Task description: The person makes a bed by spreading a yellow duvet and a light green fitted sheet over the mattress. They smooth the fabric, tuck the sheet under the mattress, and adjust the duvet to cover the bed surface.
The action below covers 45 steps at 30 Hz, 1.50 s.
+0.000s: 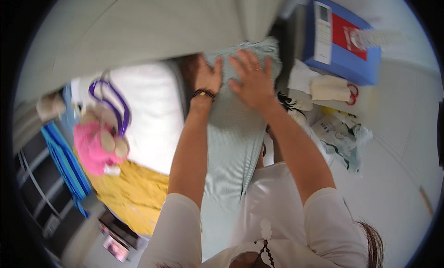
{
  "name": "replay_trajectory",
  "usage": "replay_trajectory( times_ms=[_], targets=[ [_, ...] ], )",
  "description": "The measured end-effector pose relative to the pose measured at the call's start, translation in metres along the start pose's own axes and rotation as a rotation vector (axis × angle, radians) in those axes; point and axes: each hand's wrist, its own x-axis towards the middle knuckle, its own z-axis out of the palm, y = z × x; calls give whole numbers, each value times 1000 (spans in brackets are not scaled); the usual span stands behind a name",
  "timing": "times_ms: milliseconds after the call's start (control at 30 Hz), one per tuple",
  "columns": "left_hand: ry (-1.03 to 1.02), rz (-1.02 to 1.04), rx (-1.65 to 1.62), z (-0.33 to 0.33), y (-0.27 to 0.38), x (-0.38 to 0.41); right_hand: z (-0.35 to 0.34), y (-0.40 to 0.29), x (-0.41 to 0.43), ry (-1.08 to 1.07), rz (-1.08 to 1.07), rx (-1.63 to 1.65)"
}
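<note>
A long light green ribbed cloth (229, 153) stretches from beneath my chest to its bunched far end. My left hand (209, 75), with a dark beaded bracelet at the wrist, lies along the cloth's left edge, fingers spread. Flat on the cloth near the far end rests my right hand (252, 80), a ring on one finger and its fingers apart. Neither hand grips the cloth. What supports the cloth under my hands is mostly hidden.
To the left are a white padded surface (156, 119), a pink plush toy (93, 146), a purple curved band (121, 105) and yellow fabric (131, 191). At right stand a blue box (347, 65), red-handled scissors (352, 94), shoes (295, 106) and a plastic bag (341, 139).
</note>
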Motion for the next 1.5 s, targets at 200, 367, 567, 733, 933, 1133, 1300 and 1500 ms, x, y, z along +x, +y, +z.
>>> replay_trajectory(
  times_ms=[200, 367, 567, 733, 933, 1133, 1300, 1500],
  targets=[
    [-153, 4, 225, -26, 16, -158, -8, -23, -14, 91, 53, -80],
    [-404, 23, -77, -15, 29, -322, -3, -139, -54, -263, -608, -132],
    [-385, -548, -62, -44, -18, -380, 8, -88, 16, -395, -569, -376],
    [-1, -885, 64, -7, -29, -398, -5, -30, 29, -140, -482, -365],
    [-91, -666, -246, 20, 51, -369, 30, -117, -82, -194, -678, -108],
    [-144, -670, -167, -5, 19, -451, 21, -131, -99, -655, -958, -420],
    [53, -1502, 20, 28, -18, -609, -17, -12, -33, -161, -498, -602],
    [145, -2458, -851, 101, 29, -787, 18, -18, -81, -2, -524, -458]
  ],
)
